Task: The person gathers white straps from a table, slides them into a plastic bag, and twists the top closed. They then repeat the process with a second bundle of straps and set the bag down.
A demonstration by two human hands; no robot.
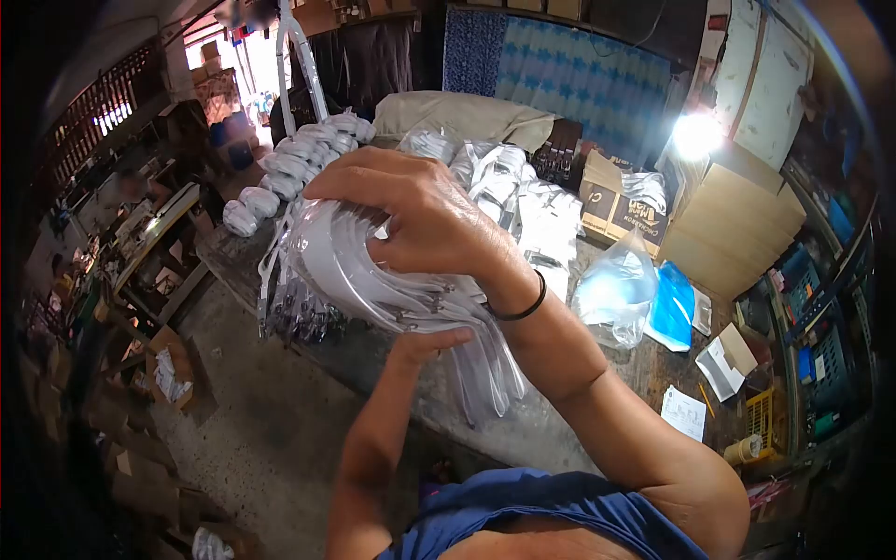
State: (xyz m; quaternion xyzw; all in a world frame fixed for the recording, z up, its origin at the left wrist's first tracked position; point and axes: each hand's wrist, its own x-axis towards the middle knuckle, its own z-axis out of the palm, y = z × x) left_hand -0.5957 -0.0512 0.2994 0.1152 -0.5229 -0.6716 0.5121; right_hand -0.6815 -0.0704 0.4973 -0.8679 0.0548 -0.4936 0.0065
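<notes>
A cluttered workroom surrounds the hands, with a blue patterned curtain (579, 84) on the far wall and a bright lamp (697, 137) beyond the fingers to the right. A worn table (551, 434) spreads out below the fingers.

The right hand (425, 210), with a black band (533, 303) at its wrist, grasps a thick bundle of white straps (350, 252) from above. Its fingers are bent and moderately spread from the thumb: they reach over the top of the bundle's curve, while the thumb tucks into the inside of the bend. The left hand (420, 347) supports the bundle from below, its thumb lying against the straps; its other fingers are hidden, so how tightly they close cannot be told. The loose ends of the bundle hang down to the right of the left thumb.

Beyond the right fingertips, to the left, lies a row of white rolls (303, 154). Past the right knuckles are more white packs (504, 177). Farther right of the fingers stand a cardboard box (621, 201), a clear plastic bag (616, 289) and a blue packet (672, 303).
</notes>
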